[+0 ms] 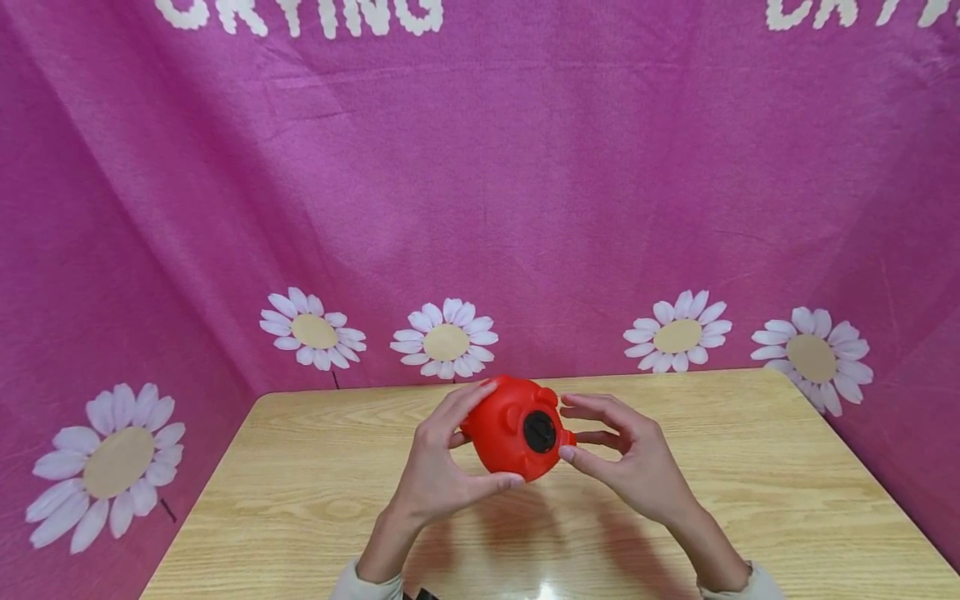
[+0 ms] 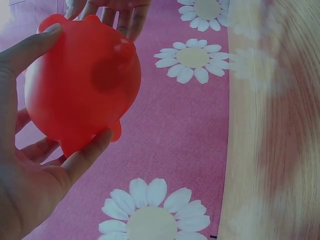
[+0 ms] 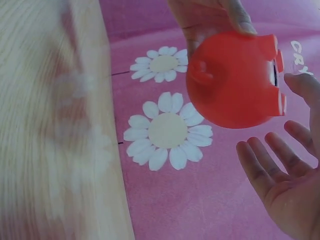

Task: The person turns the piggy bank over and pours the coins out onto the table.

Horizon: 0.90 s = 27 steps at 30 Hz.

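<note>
A red plastic piggy bank [image 1: 513, 429] with a black round plug [image 1: 539, 432] on its underside is held above the wooden table [image 1: 315, 483]. My left hand [image 1: 442, 462] grips its body, thumb below and fingers over the top; the left wrist view shows the same grip on the piggy bank [image 2: 82, 85]. My right hand [image 1: 618, 454] is beside it on the right, fingers straight and spread, with the thumb tip touching the bank's edge near the plug. In the right wrist view the piggy bank [image 3: 232, 80] hangs above the open right palm [image 3: 290, 185].
A pink cloth backdrop [image 1: 480, 183] with white daisies surrounds the table on the back and both sides. The table's far edge [image 1: 525, 383] meets the cloth just behind the hands.
</note>
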### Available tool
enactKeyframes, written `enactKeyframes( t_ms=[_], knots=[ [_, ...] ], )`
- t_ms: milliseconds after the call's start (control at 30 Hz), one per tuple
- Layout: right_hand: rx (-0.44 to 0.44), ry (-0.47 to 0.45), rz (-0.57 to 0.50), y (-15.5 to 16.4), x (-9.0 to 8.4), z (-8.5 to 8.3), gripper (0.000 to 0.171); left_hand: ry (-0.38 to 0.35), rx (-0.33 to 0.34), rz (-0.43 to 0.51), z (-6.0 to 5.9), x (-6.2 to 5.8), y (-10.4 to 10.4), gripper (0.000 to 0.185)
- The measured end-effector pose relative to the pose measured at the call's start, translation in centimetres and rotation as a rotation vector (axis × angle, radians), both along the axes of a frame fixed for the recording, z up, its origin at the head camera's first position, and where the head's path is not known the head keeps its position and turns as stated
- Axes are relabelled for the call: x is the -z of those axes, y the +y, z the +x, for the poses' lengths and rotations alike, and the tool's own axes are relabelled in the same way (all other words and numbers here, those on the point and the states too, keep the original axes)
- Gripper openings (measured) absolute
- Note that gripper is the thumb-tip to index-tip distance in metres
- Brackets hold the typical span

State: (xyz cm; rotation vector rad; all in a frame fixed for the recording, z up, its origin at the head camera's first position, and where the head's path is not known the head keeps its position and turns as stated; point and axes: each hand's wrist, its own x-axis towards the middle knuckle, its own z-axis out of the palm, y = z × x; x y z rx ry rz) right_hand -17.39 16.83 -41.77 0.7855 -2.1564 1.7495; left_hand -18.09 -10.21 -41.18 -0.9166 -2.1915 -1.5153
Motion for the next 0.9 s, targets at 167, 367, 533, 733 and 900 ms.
enactKeyframes(
  t_ms=[167,367,533,733,900],
  knots=[
    [0.034,0.038,0.006,0.2,-0.2,0.1,0.058,0.010,-0.003,-0.005,0.0,0.1,0.0,0.096],
    [0.062,0.105,0.039,0.2,-0.4,0.3,0.056,0.014,-0.003,-0.004,-0.1,0.2,0.1,0.095],
    [0.093,0.125,0.079,-0.1,-0.8,0.6,0.051,0.019,0.010,0.002,-0.2,0.3,0.0,0.095],
    [0.124,0.207,0.123,-0.4,-1.0,0.7,0.045,0.038,0.025,0.005,-0.2,0.4,0.2,0.094],
    [0.137,0.242,0.159,-0.8,-1.2,0.9,0.040,0.041,0.023,-0.007,-0.2,0.4,0.2,0.093]
  ],
)
